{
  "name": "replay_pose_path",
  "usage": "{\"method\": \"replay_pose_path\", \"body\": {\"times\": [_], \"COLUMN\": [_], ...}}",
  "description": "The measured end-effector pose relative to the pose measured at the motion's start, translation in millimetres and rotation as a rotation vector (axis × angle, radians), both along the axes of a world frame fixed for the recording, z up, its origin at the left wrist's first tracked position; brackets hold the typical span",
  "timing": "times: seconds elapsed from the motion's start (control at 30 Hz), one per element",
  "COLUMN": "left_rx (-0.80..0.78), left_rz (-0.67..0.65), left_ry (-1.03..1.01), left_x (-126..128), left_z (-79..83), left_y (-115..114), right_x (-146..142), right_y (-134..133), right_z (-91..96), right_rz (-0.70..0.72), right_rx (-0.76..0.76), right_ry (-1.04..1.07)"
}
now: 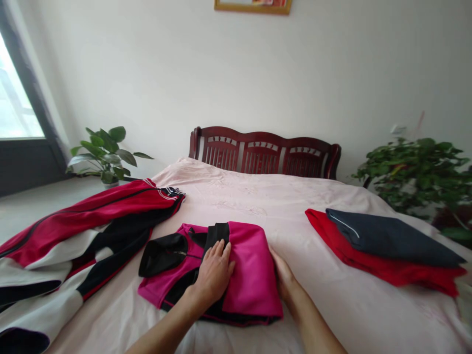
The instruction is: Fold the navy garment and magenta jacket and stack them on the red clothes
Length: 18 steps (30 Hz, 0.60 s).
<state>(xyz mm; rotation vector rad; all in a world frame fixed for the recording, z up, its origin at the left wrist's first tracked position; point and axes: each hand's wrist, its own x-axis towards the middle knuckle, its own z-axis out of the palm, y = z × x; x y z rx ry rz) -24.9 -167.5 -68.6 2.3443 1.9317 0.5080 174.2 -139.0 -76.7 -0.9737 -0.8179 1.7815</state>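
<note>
A magenta and black jacket (250, 270) lies partly folded on the bed, its black collar (162, 255) to the left and its folded part to the right. My left hand (216, 270) rests flat on top, fingers spread over the black band and the magenta cloth beside it. Against the right folded edge is my right hand (283, 273), its visible fingers stretched along the cloth; the fold hides part of them. Neither hand lifts the jacket off the bed.
Red, black and white track clothes (99, 236) spread across the left. Folded red cloth (398, 268) lies under a folded dark navy garment (391, 238) at right. The pink sheet (243, 196) reaches a wooden headboard (263, 150). Potted plants (106, 152) flank the bed.
</note>
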Motion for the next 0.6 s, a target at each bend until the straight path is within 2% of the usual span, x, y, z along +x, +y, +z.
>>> {"method": "replay_pose_path", "body": {"times": [0.13,0.23,0.33,0.43,0.5,0.57,0.6], "left_rx": [0.029,0.054,0.021,0.000,0.013,0.035,0.051], "left_rz": [0.008,0.002,-0.012,-0.082,-0.135,-0.169,-0.182], "left_ry": [-0.002,0.009,0.007,-0.039,-0.080,-0.107,-0.115], "left_x": [4,11,26,48,68,88,97], "left_z": [-3.9,-0.6,6.1,11.0,9.9,4.7,1.0], "left_y": [2,2,0,-2,-3,-5,-5], "right_x": [-22,-34,-33,-11,15,43,54], "right_y": [-2,1,4,6,7,8,8], "right_z": [0.5,-0.1,5.0,10.6,7.7,-2.2,-8.7], "right_rz": [-0.125,-0.157,-0.184,-0.255,-0.412,-0.592,-0.633], "right_rx": [0.162,0.202,0.239,0.315,0.367,0.472,0.543], "right_ry": [0.098,0.109,0.117,0.051,-0.084,-0.371,-0.537]}}
